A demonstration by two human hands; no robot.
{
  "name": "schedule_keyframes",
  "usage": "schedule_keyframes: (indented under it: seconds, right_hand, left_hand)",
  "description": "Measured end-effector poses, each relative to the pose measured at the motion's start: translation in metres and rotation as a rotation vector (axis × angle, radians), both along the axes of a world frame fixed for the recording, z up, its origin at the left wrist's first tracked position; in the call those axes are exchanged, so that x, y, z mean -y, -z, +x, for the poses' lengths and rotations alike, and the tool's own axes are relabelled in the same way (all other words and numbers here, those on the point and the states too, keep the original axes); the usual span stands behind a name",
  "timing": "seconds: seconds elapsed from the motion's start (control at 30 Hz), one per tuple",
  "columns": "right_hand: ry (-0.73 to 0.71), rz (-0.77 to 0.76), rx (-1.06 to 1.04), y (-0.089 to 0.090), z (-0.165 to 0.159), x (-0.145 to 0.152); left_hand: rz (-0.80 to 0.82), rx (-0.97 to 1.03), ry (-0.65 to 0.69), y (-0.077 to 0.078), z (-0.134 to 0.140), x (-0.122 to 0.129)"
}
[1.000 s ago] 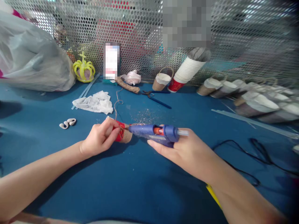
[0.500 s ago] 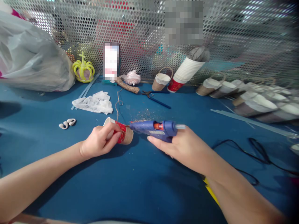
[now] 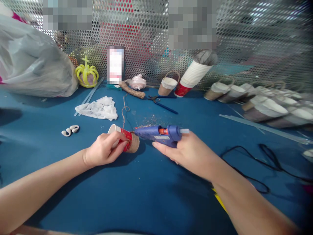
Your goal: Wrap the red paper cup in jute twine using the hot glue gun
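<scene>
A red and white paper cup [image 3: 127, 134] lies tipped on its side, its base end wrapped in brown twine [image 3: 134, 143]. My left hand [image 3: 107, 146] is closed beside it, thumb and forefinger pinching the twine against the cup's red wall. A loose strand [image 3: 123, 117] runs from the cup back to the twine bundle [image 3: 133, 90]. In my right hand [image 3: 189, 151] is a blue glue gun [image 3: 156, 133] with a clear glue stick [image 3: 184, 131] at its rear. Its nozzle points left, at the upper edge of the wrapped part; whether it touches is unclear.
Blue-handled pliers [image 3: 166, 107] lie beyond the glue gun. White crumpled fabric [image 3: 99, 108] and small white clips [image 3: 70, 130] lie left. Stacked cups [image 3: 195, 75] lean on the perforated metal screen [image 3: 146, 39]. Several wrapped cups [image 3: 265, 109] and a black cord [image 3: 254, 156] are right.
The glue gun and my right hand have shifted slightly left toward the cup. My left hand keeps its pinch, and the cup stays almost in place.
</scene>
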State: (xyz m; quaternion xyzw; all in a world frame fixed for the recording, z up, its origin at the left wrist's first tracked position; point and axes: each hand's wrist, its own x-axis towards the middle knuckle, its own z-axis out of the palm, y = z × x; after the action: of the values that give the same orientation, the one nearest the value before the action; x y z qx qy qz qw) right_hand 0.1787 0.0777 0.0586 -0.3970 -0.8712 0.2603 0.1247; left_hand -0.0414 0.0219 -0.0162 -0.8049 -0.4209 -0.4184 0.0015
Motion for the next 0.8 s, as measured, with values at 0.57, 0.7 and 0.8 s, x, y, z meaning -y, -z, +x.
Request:
schedule_keyframes:
  seconds: [0.57,0.7,0.8]
  right_hand:
    - [0.007,-0.008,0.009,-0.0048,0.0009,0.0011]
    - [0.034,-0.051,0.016,-0.0044,0.0022,0.0015]
    - [0.026,-0.047,0.016,-0.0042,0.0026,0.0015]
  left_hand:
    - [-0.056,0.035,-0.046,0.0015,-0.0008,-0.0003]
    - [-0.082,0.040,-0.066,0.0011,-0.0002,0.0004]
    - [-0.094,0.051,-0.066,0.0006,0.0003,0.0001]
